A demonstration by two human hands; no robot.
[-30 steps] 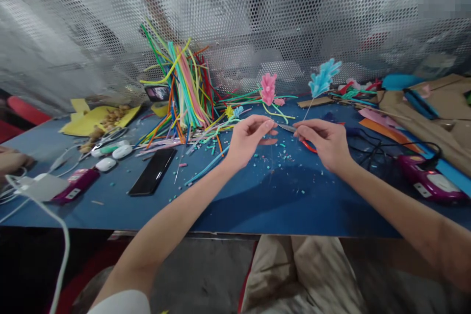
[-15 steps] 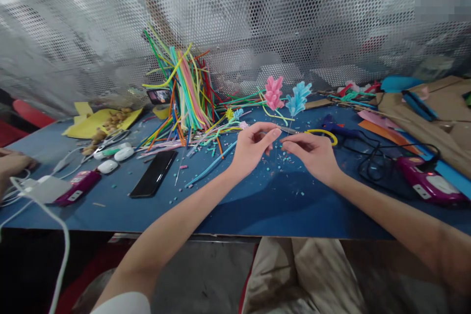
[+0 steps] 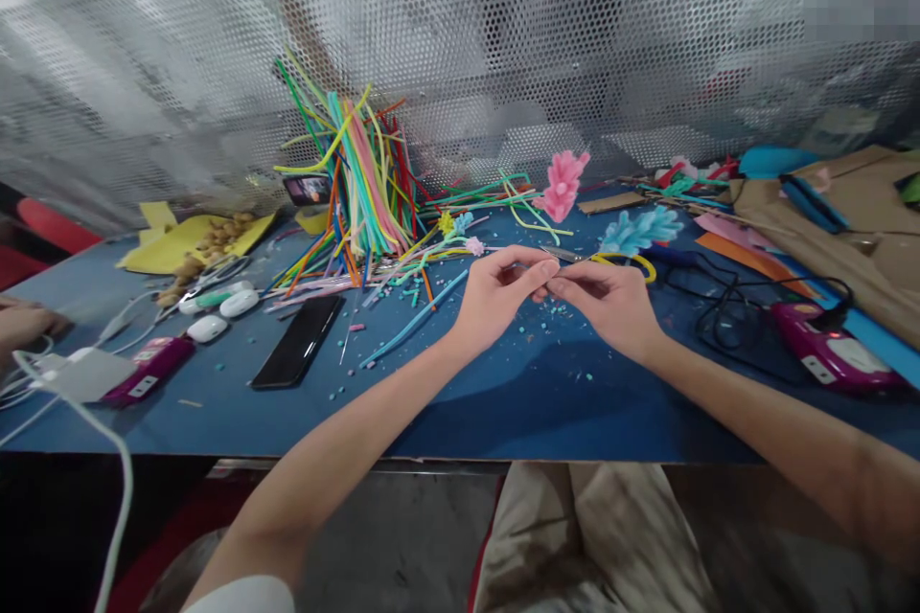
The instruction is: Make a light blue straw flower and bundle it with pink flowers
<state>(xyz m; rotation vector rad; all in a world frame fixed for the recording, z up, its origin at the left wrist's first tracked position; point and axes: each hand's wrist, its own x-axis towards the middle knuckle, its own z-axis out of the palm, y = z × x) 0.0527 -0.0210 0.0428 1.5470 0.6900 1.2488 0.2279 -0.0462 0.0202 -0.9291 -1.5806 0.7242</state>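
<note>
My left hand [image 3: 503, 295] is closed in a pinch, and its fingertips meet those of my right hand [image 3: 612, 303], closed the same way. Above and beyond them stand a pink pipe-cleaner flower [image 3: 563, 184] and a blue pipe-cleaner flower [image 3: 642, 230], both leaning right. Their thin stems seem to run down into my fingers; the join is hidden, so which hand grips which stem is unclear. Just behind my fingertips are scissors [image 3: 564, 254] with yellow handles, partly covered by my right hand and the blue flower.
A bundle of colourful pipe cleaners [image 3: 363, 182] stands at the back. A black phone [image 3: 298, 343] and white earbud cases [image 3: 208, 329] lie left. A purple power strip [image 3: 826, 354] with black cable and brown paper [image 3: 855, 192] occupy the right. Another person's hand [image 3: 25, 321] rests far left.
Both flowers have swung right; the blue one has also dropped and now lies nearly sideways over the scissor handles. My fingertips have come together from slightly apart.
</note>
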